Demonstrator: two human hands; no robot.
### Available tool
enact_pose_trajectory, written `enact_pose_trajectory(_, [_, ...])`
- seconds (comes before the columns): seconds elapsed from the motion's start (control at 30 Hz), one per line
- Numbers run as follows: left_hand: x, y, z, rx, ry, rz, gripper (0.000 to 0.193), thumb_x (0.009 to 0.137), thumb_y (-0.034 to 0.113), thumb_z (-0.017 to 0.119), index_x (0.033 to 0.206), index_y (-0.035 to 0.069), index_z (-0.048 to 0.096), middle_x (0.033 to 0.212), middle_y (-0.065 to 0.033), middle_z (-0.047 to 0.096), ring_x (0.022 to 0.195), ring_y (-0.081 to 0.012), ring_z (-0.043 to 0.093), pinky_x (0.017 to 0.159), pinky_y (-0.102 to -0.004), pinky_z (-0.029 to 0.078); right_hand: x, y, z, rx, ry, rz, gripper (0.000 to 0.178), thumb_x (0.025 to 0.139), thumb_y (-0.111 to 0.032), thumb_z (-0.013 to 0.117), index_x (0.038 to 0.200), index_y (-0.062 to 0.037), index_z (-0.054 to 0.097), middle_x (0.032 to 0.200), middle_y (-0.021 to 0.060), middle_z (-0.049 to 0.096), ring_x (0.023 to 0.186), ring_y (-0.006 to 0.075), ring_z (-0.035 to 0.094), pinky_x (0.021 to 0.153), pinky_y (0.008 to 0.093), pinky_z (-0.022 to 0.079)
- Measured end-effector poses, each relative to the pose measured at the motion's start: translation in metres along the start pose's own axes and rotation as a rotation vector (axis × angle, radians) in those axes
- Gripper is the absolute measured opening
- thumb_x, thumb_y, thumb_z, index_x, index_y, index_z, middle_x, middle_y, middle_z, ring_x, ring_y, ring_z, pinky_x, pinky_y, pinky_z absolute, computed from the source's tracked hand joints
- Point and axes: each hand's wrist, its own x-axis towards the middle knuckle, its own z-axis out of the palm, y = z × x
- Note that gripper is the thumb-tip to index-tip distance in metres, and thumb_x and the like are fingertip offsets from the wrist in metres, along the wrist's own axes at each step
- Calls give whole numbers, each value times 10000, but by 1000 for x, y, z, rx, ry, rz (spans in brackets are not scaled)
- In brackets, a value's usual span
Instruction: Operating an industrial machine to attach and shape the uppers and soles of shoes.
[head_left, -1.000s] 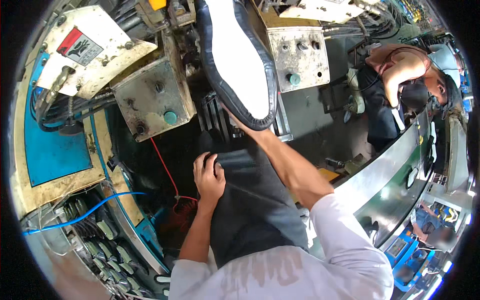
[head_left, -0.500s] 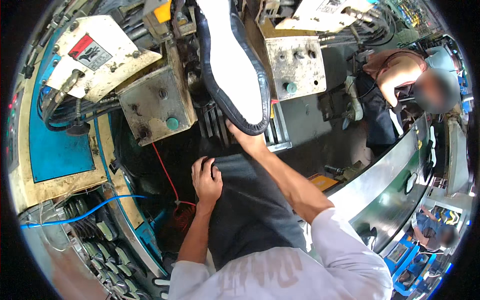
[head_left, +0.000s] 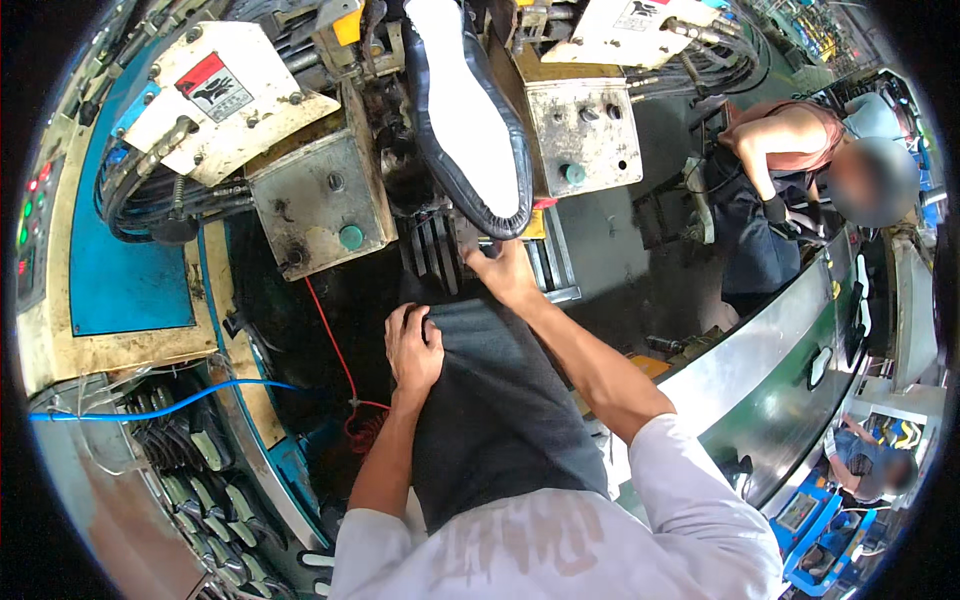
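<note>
A black shoe upper (head_left: 470,130) with a white underside facing me reaches down from the machine at the top centre, its rounded toe pointing toward me. Just below that toe is my right hand (head_left: 508,275), thumb spread to the left; some fingertips are hidden behind the toe. I see no grip on the shoe, and cannot tell whether the hand touches it. My left hand (head_left: 413,350) rests on my dark-trousered knee (head_left: 480,350), holding nothing, its fingers loosely bent over the cloth.
Grimy control boxes with green buttons flank the shoe: left box (head_left: 320,205), right box (head_left: 580,135). A rack of dark shoe pieces (head_left: 215,510) stands lower left, beside a blue hose (head_left: 170,402). At right runs a metal-edged conveyor (head_left: 740,380); a co-worker (head_left: 780,170) sits beyond.
The shoe's toe has drawn upward, away from me, uncovering more of my right hand. My left hand stays on the knee. The co-worker's arm has shifted, and the view has turned slightly.
</note>
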Motion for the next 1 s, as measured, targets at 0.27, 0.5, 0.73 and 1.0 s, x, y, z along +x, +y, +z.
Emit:
enact_pose_trajectory(0.27, [6,18,22,-59,-9,62,313,931,83,723,1243,73,734,1343,-157,662,1263,-413,614,1072,-523,514,38,4,-13,-75,45,63,507,886,-213,844,1317,12,700,1232,252,781,1153,409,761,1008,455,595])
enact_pose_trajectory(0.5, [0,6,13,-21,7,35,280,954,92,723,1230,45,723,1307,-157,666,1231,-415,609,1065,-520,515,-41,-158,-59,-450,-173,-881,579,898,-76,761,1466,-34,660,1474,225,670,1384,439,635,1195,556,486])
enact_pose_trajectory(0.73, [-8,13,27,-35,19,89,271,932,123,740,1195,61,753,1319,-148,668,1255,-410,616,1068,-524,522,56,-196,-57,-1074,109,-754,717,980,-308,708,1624,-59,514,1675,203,484,1592,427,394,1335,574,275])
enact_pose_trajectory(1.0, [-8,1,17,-44,33,44,256,939,105,715,1183,38,749,1300,-159,679,1242,-413,621,1066,-516,522,61,-197,-44,-1149,146,-755,678,965,-217,716,1590,-23,541,1659,192,513,1576,411,424,1331,535,306])
